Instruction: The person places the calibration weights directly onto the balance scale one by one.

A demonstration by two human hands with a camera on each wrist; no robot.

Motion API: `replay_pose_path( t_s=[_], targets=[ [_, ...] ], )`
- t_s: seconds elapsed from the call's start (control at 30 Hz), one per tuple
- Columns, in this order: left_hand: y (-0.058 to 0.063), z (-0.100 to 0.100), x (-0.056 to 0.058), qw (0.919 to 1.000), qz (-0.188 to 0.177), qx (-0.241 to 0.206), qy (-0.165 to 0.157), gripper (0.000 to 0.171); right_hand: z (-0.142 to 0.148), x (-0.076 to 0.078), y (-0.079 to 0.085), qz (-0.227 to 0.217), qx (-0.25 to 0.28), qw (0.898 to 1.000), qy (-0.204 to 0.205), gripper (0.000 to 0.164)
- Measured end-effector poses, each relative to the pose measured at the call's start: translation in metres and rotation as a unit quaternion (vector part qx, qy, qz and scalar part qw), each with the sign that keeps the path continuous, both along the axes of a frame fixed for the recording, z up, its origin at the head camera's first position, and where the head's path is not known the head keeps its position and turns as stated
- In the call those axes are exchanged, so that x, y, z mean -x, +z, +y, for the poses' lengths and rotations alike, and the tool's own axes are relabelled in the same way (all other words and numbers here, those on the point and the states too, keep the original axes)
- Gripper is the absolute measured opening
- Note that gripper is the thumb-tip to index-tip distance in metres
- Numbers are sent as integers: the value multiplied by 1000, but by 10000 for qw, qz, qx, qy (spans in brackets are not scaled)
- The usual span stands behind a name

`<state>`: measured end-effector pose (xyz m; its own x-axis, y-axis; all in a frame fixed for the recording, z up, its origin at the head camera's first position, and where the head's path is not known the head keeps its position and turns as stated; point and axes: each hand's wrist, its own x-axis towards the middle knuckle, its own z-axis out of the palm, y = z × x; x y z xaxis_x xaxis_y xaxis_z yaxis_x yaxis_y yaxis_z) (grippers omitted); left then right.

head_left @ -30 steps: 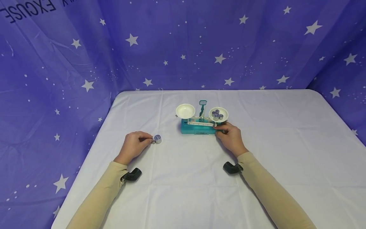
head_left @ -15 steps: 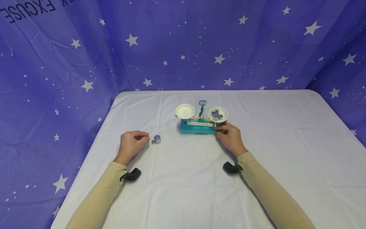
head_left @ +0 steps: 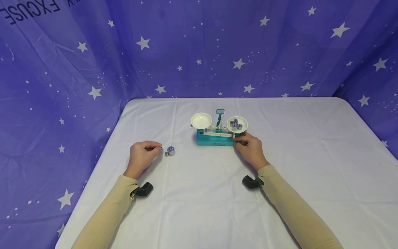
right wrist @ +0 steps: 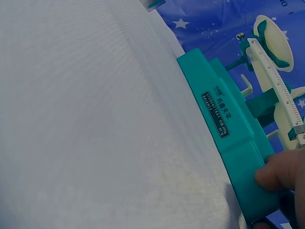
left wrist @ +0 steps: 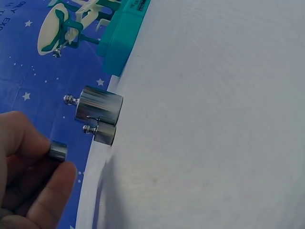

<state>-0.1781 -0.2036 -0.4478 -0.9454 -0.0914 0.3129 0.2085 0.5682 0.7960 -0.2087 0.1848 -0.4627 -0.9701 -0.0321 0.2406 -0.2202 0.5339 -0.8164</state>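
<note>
My left hand [head_left: 141,157] pinches a small metal weight [left wrist: 58,151] between thumb and fingertip, just left of two others. Those are a large knobbed cylinder weight [left wrist: 99,106] and a smaller knobbed weight [left wrist: 105,133], side by side on the cloth. Farther back stands a teal balance scale [head_left: 211,140]. Its left white pan [head_left: 201,121] holds nothing, while several metal weights [head_left: 235,126] sit in the right white pan [head_left: 245,122], which hangs slightly lower. My right hand [head_left: 251,150] grips the right end of the scale's base; the right wrist view shows a fingertip against the teal body.
A white cloth [head_left: 199,193] covers the table, its far edge meeting a purple star-printed curtain [head_left: 186,48]. Black curved wrist mounts [head_left: 144,190] stick out inward from both sleeves. The scale's printed label [right wrist: 217,114] faces me.
My left hand has drawn back a little to the left, taking the small weight away from the two beside it. The right hand and the scale stay as they were.
</note>
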Motion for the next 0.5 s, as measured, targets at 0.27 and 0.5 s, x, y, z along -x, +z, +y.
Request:
replay_pose_path(
  t_s=[0.27,0.5],
  targets=[
    [9,1,2,9999,-66,-76,128,13,0,0,0,-10,-7,10000,-68,21],
    [22,7,8,9998,131,-73,120,12,1,2,-1,22,-27,10000,-58,22]
  ],
)
